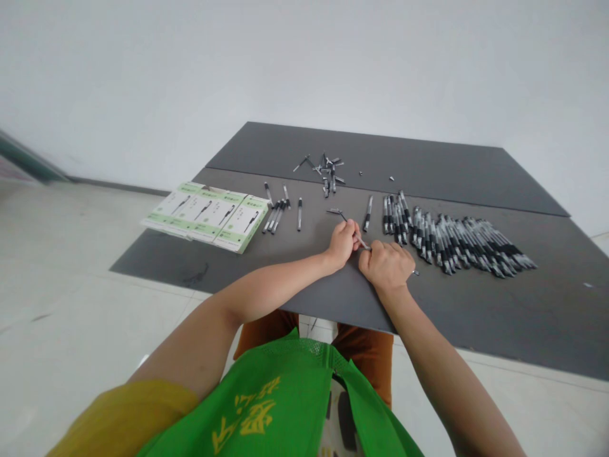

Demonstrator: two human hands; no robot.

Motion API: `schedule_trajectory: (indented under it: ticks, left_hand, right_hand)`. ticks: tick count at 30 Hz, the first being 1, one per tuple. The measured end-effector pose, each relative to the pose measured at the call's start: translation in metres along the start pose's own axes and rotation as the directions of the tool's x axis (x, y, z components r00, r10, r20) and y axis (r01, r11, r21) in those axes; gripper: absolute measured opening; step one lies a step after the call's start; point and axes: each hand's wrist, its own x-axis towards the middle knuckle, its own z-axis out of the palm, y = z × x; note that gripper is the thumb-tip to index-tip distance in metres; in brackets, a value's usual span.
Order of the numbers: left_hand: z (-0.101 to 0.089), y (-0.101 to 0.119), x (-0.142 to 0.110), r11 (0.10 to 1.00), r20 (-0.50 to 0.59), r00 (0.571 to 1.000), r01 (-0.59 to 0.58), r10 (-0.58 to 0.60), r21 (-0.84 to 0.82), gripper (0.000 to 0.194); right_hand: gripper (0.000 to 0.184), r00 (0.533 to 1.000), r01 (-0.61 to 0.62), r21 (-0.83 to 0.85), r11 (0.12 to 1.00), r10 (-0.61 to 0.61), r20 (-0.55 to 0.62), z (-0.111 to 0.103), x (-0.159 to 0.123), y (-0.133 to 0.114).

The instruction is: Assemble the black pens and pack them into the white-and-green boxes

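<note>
My left hand (343, 244) is closed in a pinch on a thin pen refill (363, 243), whose dark end sticks out beyond the fingers toward the back. Just to its right, my right hand (389, 263) is wrapped round what looks like a pen barrel; a small end (415, 273) pokes out past the palm, the rest hidden. The refill spans the short gap between both hands. Behind the left hand lies a dark pen cap or similar part (333, 211). A single clear pen (368, 213) with a black grip lies behind the right hand.
On the right spreads a long row of black-and-clear pens (457, 244). Several loose pen barrels (299, 214) lie left of centre, beside green-and-white pen boxes (204, 216). Farther back sit a heap of pen parts (329, 170) and two tiny pieces (391, 178) on the grey table (547, 304).
</note>
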Motion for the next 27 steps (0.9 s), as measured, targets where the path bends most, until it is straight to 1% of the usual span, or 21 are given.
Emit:
schedule_trajectory:
  ticks: [3, 6, 9, 11, 15, 17, 20, 22, 23, 24, 25, 27]
  left_hand:
    - [0.000, -0.003, -0.002, 0.989, -0.038, 0.993, -0.109, 0.113, 0.101, 0.037]
    - [-0.002, -0.005, -0.003, 0.965, -0.063, 0.975, -0.202, 0.215, 0.167, 0.036]
    - [-0.006, -0.002, -0.001, 0.938, -0.029, 0.955, -0.282, 0.294, 0.203, 0.033]
    - [-0.009, 0.001, 0.000, 0.928, 0.006, 0.954, -0.293, 0.300, 0.229, 0.031]
    - [-0.011, 0.007, -0.001, 0.914, 0.040, 0.958, -0.282, 0.283, 0.290, 0.027]
    - [-0.009, 0.010, -0.006, 0.889, 0.126, 0.944, -0.331, 0.306, 0.317, 0.025]
    - [-0.006, 0.016, -0.017, 0.833, 0.317, 0.890, -0.430, 0.327, 0.349, 0.020]
    - [-0.004, 0.019, -0.024, 0.816, 0.384, 0.868, -0.454, 0.314, 0.358, 0.017]
    - [-0.003, 0.019, -0.025, 0.822, 0.388, 0.871, -0.444, 0.303, 0.356, 0.022]
    - [-0.003, 0.019, -0.026, 0.839, 0.375, 0.881, -0.421, 0.289, 0.343, 0.033]
    - [-0.003, 0.018, -0.024, 0.866, 0.348, 0.898, -0.385, 0.270, 0.321, 0.048]
    - [-0.004, 0.017, -0.018, 0.931, 0.264, 0.943, -0.268, 0.201, 0.249, 0.076]
  right_hand:
    - [0.021, 1.000, -0.026, -0.004, 1.000, 0.026, -0.004, 0.003, -0.001, 0.000]
    - [0.020, 0.999, -0.041, -0.006, 0.999, 0.041, -0.011, 0.004, -0.001, 0.000]
    - [0.021, 0.998, -0.063, -0.002, 0.998, 0.063, -0.017, 0.004, 0.000, 0.000]
    - [0.021, 0.996, -0.090, 0.006, 0.996, 0.090, -0.008, 0.003, 0.001, 0.000]
    - [0.020, 0.989, -0.144, 0.032, 0.989, 0.143, 0.024, 0.003, 0.003, 0.000]
    - [0.020, 0.989, -0.149, 0.059, 0.987, 0.149, 0.012, 0.003, 0.003, 0.001]
    - [0.019, 0.988, -0.138, 0.137, 0.981, 0.146, -0.052, 0.003, 0.003, 0.003]
    - [0.018, 0.983, -0.129, 0.221, 0.967, 0.154, -0.100, 0.003, 0.002, 0.004]
    - [0.018, 0.981, -0.114, 0.270, 0.956, 0.152, -0.121, 0.003, 0.001, 0.006]
    - [0.020, 0.978, -0.097, 0.320, 0.942, 0.149, -0.144, 0.003, 0.000, 0.007]
    - [0.022, 0.975, -0.074, 0.366, 0.928, 0.144, -0.169, 0.003, -0.001, 0.009]
    - [0.029, 0.964, -0.006, 0.425, 0.905, 0.118, -0.238, 0.005, -0.003, 0.013]
